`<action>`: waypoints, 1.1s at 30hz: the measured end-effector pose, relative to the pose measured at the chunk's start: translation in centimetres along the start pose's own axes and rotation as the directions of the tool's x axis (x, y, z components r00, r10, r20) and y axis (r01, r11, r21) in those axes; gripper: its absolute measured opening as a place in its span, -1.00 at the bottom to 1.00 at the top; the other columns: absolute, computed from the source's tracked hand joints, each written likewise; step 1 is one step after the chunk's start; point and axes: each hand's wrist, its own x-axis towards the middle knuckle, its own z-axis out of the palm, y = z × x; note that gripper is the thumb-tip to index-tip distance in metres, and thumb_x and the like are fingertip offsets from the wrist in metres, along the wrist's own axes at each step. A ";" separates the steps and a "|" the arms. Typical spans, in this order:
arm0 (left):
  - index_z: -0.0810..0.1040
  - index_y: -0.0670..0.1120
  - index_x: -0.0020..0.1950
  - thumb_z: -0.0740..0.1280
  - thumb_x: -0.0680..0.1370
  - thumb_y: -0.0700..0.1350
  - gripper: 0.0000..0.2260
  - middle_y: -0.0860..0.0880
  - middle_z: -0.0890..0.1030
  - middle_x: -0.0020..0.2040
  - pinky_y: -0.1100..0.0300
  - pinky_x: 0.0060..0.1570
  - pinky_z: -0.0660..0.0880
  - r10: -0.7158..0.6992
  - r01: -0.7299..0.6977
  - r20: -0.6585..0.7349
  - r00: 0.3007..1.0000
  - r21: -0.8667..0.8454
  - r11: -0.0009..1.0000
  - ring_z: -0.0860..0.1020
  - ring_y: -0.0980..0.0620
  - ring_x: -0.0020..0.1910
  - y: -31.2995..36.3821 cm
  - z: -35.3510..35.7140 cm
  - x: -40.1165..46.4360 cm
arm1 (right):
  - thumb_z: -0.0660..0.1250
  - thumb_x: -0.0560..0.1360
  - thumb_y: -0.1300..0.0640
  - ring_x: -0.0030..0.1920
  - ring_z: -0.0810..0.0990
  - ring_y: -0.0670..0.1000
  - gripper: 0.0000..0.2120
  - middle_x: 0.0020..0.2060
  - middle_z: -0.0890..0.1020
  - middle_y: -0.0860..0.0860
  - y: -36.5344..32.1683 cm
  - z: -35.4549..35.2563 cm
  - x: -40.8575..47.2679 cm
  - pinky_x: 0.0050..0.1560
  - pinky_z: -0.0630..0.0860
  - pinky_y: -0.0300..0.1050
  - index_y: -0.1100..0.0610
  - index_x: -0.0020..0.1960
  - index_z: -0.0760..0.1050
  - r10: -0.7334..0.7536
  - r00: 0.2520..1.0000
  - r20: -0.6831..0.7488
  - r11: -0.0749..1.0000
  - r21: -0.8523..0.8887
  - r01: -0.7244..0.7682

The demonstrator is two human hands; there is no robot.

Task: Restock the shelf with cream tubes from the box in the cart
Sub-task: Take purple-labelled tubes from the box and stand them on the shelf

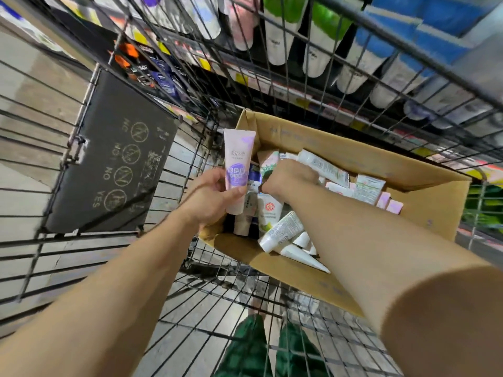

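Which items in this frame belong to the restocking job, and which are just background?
Job:
pink-purple tube, held in left hand
right hand, reaching into box among the tubes
box
loose tubes in box
cart
shelf

Background:
black flap with NO/YES marks
green-topped bottles
blue-topped bottles
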 end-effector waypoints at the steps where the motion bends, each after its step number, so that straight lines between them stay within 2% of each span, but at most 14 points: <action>1: 0.50 -0.13 0.15 0.39 0.54 -0.20 -0.79 -0.11 0.65 0.03 0.37 -0.28 0.56 0.004 -0.004 -0.003 1.000 -0.001 1.000 0.63 0.06 -0.07 -0.1 0.0 0.0 | 0.41 0.37 -0.15 0.07 0.58 0.14 -0.60 0.04 0.61 0.06 0.4 0.1 0.0 0.04 0.50 -0.04 0.08 0.07 0.51 0.027 1.000 0.014 0.994 0.103 -0.028; 3: 0.50 -0.07 0.12 0.41 0.52 -0.17 -0.79 -0.06 0.66 0.02 0.34 -0.29 0.55 -0.001 0.001 -0.010 1.000 -0.006 1.000 0.63 0.08 -0.07 0.0 -0.1 0.1 | 0.42 0.34 -0.16 -0.03 0.61 0.14 -0.64 -0.10 0.62 0.04 1.5 0.2 -0.2 -0.02 0.55 -0.04 0.11 -0.08 0.49 0.069 0.996 0.053 0.933 0.349 -0.083; 7: 0.51 -0.07 0.15 0.44 0.51 -0.13 -0.76 -0.05 0.66 0.02 0.25 -0.21 0.52 -0.010 0.010 -0.029 1.000 -0.011 1.000 0.64 0.06 -0.06 0.1 0.0 -0.3 | 0.45 0.37 -0.14 -0.01 0.62 0.12 -0.61 -0.12 0.60 0.00 4.2 -0.1 -1.3 -0.14 0.49 -0.08 0.12 0.02 0.55 0.027 1.000 0.012 0.781 0.624 -0.028; 9: 0.54 -0.07 0.19 0.45 0.50 -0.07 -0.71 -0.04 0.68 0.02 0.20 -0.19 0.54 0.000 0.001 -0.032 0.999 0.014 1.000 0.64 0.06 -0.08 0.4 0.2 -1.0 | 0.51 0.35 -0.12 -0.02 0.63 0.09 -0.58 -0.03 0.62 0.01 5.7 -0.2 -2.3 -0.13 0.50 -0.08 0.07 0.07 0.50 -0.006 1.000 0.002 0.678 0.735 0.003; 12: 0.57 -0.06 0.11 0.46 0.49 -0.08 -0.77 -0.07 0.70 0.00 0.15 -0.21 0.57 0.021 -0.021 -0.010 1.000 0.001 1.000 0.65 0.02 -0.14 1.4 0.8 -2.3 | 0.54 0.38 0.00 0.08 0.61 0.03 -0.37 0.18 0.60 0.00 7.7 -0.8 -4.8 0.10 0.56 -0.02 0.09 0.36 0.39 -0.071 0.997 0.042 0.541 0.841 0.003; 13: 0.57 -0.08 0.09 0.46 0.49 -0.10 -0.79 -0.09 0.69 0.00 0.10 -0.16 0.59 0.022 -0.023 -0.003 1.000 -0.019 1.000 0.67 -0.03 -0.09 1.9 1.1 -2.8 | 0.54 0.39 0.05 0.09 0.62 0.03 -0.36 0.20 0.60 0.02 8.4 -1.2 -5.6 0.10 0.56 -0.01 0.11 0.39 0.38 -0.089 0.995 0.052 0.510 0.860 0.001; 16: 0.57 -0.09 0.07 0.48 0.47 -0.14 -0.79 -0.15 0.69 0.00 -0.03 -0.02 0.58 0.035 -0.029 0.064 0.997 -0.086 0.996 0.65 -0.18 0.04 4.3 2.2 -4.7 | 0.50 0.43 0.06 0.01 0.62 -0.01 -0.65 0.14 0.64 0.02 10.5 -3.4 -8.9 0.02 0.58 -0.04 0.10 0.15 0.51 -0.130 0.991 0.025 0.513 0.857 0.045; 19: 0.55 -0.05 0.00 0.49 0.46 -0.13 -0.82 -0.16 0.67 -0.02 -0.14 0.03 0.55 0.097 -0.087 0.117 0.988 -0.089 0.992 0.63 -0.18 -0.02 8.2 3.4 -7.2 | 0.55 0.22 -0.20 0.02 0.64 0.05 -0.38 0.08 0.65 -0.02 12.5 -6.5 -12.8 0.04 0.61 0.13 0.04 0.17 0.50 -0.097 0.994 -0.043 0.537 0.839 0.088; 20: 0.55 -0.04 0.00 0.48 0.48 -0.14 -0.84 -0.16 0.67 -0.02 -0.13 0.01 0.56 0.135 -0.126 0.138 0.981 -0.070 0.990 0.63 -0.14 -0.06 10.0 4.0 -8.3 | 0.56 0.19 -0.20 0.02 0.64 0.07 -0.39 0.07 0.65 -0.01 13.3 -7.8 -14.1 0.03 0.62 0.17 0.03 0.14 0.49 -0.082 0.994 -0.068 0.516 0.851 0.101; 22: 0.55 -0.02 -0.05 0.45 0.50 -0.15 -0.89 -0.11 0.67 -0.11 0.01 -0.14 0.57 0.211 -0.208 0.195 0.958 -0.035 0.978 0.62 -0.06 -0.18 13.8 5.4 -10.5 | 0.57 0.32 -0.03 0.01 0.64 0.09 -0.57 0.06 0.64 0.03 14.9 -10.7 -17.3 0.03 0.62 0.16 0.05 0.08 0.47 -0.051 0.991 -0.123 0.451 0.883 0.133; 24: 0.54 -0.04 -0.12 0.44 0.52 -0.18 -0.90 0.00 0.65 -0.27 0.17 -0.27 0.49 0.285 -0.285 0.252 0.925 -0.035 0.958 0.56 0.03 -0.32 17.7 7.1 -12.9 | 0.52 0.42 0.11 -0.02 0.63 0.06 -0.63 0.05 0.64 0.06 17.0 -13.7 -20.5 -0.03 0.63 0.03 0.13 0.14 0.45 -0.029 0.981 -0.191 0.404 0.896 0.187; 27: 0.57 -0.05 -0.16 0.47 0.48 -0.16 -0.90 0.05 0.62 -0.31 0.12 -0.19 0.43 0.403 -0.417 0.326 0.856 -0.028 0.909 0.54 0.07 -0.31 23.2 10.4 -16.8 | 0.49 0.45 0.15 -0.10 0.59 0.01 -0.68 -0.04 0.63 0.03 20.9 -17.5 -24.8 -0.25 0.54 -0.25 0.13 0.12 0.44 0.029 0.947 -0.320 0.339 0.894 0.292; 31: 0.56 -0.03 -0.10 0.47 0.49 -0.16 -0.89 0.00 0.65 -0.22 -0.06 -0.09 0.52 0.508 -0.527 0.351 0.786 -0.050 0.849 0.57 -0.05 -0.18 29.1 16.8 -22.1 | 0.50 0.43 0.15 -0.11 0.62 0.05 -0.74 -0.04 0.66 0.07 27.9 -20.9 -30.5 -0.20 0.54 -0.08 0.08 0.05 0.50 0.137 0.900 -0.414 0.247 0.894 0.373; 33: 0.55 0.01 0.01 0.48 0.49 -0.10 -0.84 -0.04 0.67 -0.06 -0.11 -0.02 0.60 0.521 -0.551 0.383 0.763 -0.035 0.834 0.64 -0.07 -0.06 31.5 20.6 -24.8 | 0.48 0.44 0.21 -0.07 0.62 0.05 -0.76 -0.03 0.64 0.05 32.2 -22.3 -33.7 -0.11 0.59 0.00 0.01 0.00 0.49 0.176 0.873 -0.454 0.187 0.887 0.423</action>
